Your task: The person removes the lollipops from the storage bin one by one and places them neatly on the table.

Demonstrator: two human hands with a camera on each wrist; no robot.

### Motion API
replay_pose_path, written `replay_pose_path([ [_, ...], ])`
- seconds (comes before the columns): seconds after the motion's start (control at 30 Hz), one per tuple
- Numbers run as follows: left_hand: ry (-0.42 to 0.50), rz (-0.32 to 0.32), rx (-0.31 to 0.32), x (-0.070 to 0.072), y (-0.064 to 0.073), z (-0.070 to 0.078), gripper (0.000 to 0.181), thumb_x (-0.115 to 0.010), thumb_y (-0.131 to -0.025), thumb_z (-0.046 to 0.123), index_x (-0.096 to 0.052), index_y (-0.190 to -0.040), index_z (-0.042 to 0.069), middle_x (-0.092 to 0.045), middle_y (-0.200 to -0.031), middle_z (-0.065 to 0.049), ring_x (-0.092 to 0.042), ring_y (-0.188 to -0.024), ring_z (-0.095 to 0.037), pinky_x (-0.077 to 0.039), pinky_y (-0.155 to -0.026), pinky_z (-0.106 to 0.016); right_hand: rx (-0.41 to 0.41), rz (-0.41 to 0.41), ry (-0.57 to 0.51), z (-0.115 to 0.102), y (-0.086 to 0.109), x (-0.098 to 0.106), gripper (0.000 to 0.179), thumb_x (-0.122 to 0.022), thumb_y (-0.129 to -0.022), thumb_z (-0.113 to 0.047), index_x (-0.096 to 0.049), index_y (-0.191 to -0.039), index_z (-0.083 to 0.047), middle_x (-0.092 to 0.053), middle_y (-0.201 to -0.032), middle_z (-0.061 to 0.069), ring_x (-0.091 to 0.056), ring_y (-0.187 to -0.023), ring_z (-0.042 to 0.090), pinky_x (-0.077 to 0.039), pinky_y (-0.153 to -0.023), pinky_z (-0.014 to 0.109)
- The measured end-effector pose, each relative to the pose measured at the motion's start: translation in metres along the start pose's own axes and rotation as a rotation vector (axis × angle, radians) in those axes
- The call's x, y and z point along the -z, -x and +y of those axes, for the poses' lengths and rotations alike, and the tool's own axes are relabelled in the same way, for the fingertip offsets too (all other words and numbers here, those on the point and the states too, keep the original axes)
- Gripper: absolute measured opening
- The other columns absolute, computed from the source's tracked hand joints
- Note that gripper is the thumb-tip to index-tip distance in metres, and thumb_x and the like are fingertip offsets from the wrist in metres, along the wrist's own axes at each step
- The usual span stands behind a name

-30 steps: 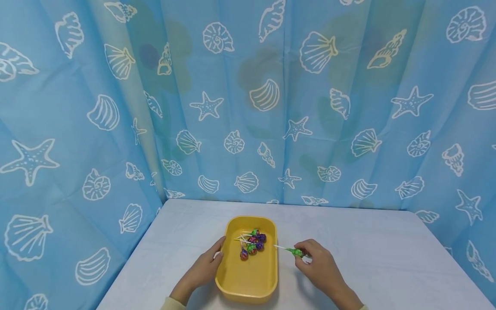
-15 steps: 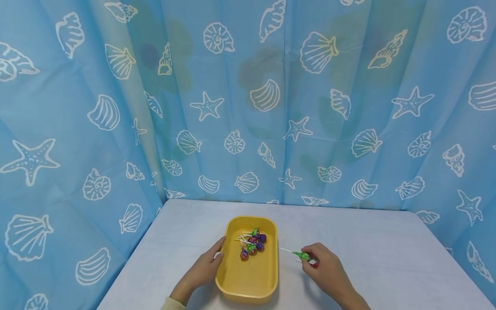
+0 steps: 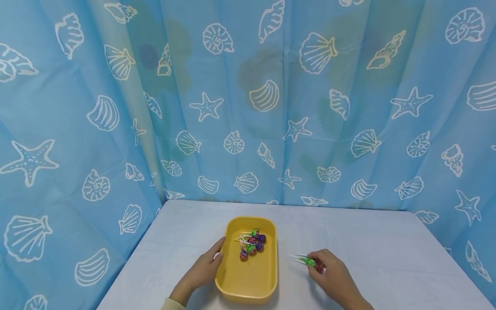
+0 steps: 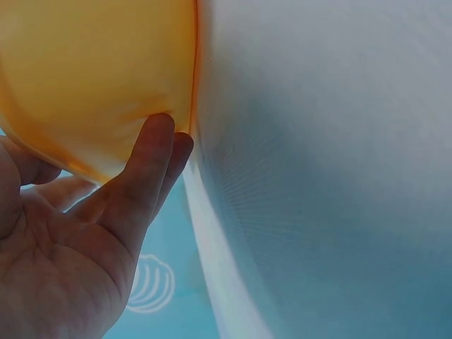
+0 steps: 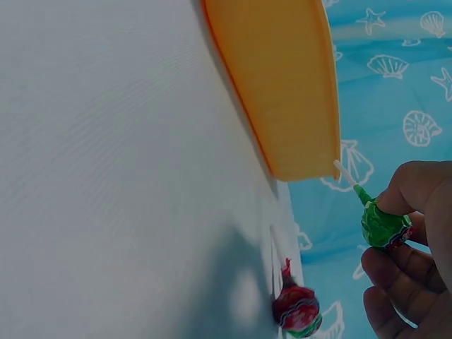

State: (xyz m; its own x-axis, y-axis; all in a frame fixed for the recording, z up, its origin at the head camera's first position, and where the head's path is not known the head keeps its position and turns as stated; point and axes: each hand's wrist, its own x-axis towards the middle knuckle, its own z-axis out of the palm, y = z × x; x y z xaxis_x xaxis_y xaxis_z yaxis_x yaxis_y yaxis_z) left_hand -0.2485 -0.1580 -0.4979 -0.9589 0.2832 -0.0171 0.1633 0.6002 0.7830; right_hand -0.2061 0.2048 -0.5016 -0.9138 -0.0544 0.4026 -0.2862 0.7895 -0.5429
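yellow rect. plastic bin w/ rounded corners (image 3: 246,297) = landmark, on white cloth-covered table (image 3: 368,249). l hand (image 3: 205,265) at bin's left side, fingers fairly straight, resting on outer wall, not clenched; prob. there to keep bin from sliding. r hand (image 3: 335,275) right of bin, well clear of rim, pinching green-wrapped ball lollipop (image 5: 385,224) by its round head, white stick poking out toward bin; head prob. gives a firmer hold than thin stick. red-and-green-wrapped lollipop (image 5: 296,309) just beside r hand; can't tell if held or on table. small pile of purple, red + green lollipops (image 3: 252,249) inside bin, far half, sticks mostly leftward.
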Motion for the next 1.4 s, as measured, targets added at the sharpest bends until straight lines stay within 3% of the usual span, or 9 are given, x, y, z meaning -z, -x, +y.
replay_pose_path([
  [0.27, 0.006, -0.005, 0.052, -0.001, 0.0, 0.001, 0.053, -0.043, -0.109, 0.018, -0.032, -0.159, 0.007, -0.042, -0.155, -0.021, -0.039, -0.142, -0.043, -0.032, -0.113, -0.064, 0.018, -0.019, -0.006, 0.011, 0.008, 0.005, 0.026, -0.08, -0.078, 0.001, -0.074, -0.1, -0.012, -0.062, -0.09, -0.011, -0.058, -0.078, 0.004, -0.058, -0.073, 0.031],
  [0.4, 0.002, -0.008, 0.074, -0.001, -0.001, 0.002, 0.053, -0.043, -0.109, 0.018, -0.032, -0.159, 0.008, -0.042, -0.156, -0.02, -0.039, -0.143, -0.042, -0.032, -0.114, -0.064, -0.016, -0.055, -0.002, 0.014, 0.009, 0.006, 0.024, -0.08, -0.079, -0.001, -0.074, -0.099, -0.011, -0.064, -0.092, -0.009, -0.06, -0.08, 0.004, -0.059, -0.076, 0.033],
  [0.7, 0.001, -0.011, 0.024, 0.0, 0.0, 0.001, 0.052, -0.041, -0.109, 0.017, -0.031, -0.159, 0.006, -0.042, -0.156, -0.021, -0.039, -0.142, -0.043, -0.031, -0.114, -0.063, -0.135, -0.189, 0.016, 0.014, 0.01, 0.008, 0.026, -0.081, -0.08, -0.005, -0.071, -0.104, -0.009, -0.065, -0.095, -0.005, -0.061, -0.083, 0.01, -0.058, -0.076, 0.034],
  [0.9, 0.009, -0.012, 0.017, 0.0, 0.0, -0.001, 0.052, -0.041, -0.109, 0.016, -0.031, -0.159, 0.005, -0.041, -0.156, -0.021, -0.038, -0.143, -0.044, -0.03, -0.114, -0.063, -0.179, -0.243, 0.043, 0.017, 0.01, 0.003, 0.022, -0.082, -0.08, -0.008, -0.068, -0.096, -0.012, -0.064, -0.091, -0.004, -0.061, -0.082, 0.011, -0.059, -0.079, 0.04],
  [1.4, -0.009, -0.006, 0.043, -0.001, -0.001, 0.001, 0.052, -0.041, -0.109, 0.016, -0.031, -0.159, 0.006, -0.041, -0.156, -0.021, -0.038, -0.143, -0.043, -0.031, -0.114, -0.064, -0.188, -0.28, 0.072, 0.024, 0.011, -0.002, 0.024, -0.085, -0.077, -0.009, -0.068, -0.094, -0.014, -0.062, -0.085, -0.006, -0.061, -0.08, 0.012, -0.058, -0.079, 0.043],
])
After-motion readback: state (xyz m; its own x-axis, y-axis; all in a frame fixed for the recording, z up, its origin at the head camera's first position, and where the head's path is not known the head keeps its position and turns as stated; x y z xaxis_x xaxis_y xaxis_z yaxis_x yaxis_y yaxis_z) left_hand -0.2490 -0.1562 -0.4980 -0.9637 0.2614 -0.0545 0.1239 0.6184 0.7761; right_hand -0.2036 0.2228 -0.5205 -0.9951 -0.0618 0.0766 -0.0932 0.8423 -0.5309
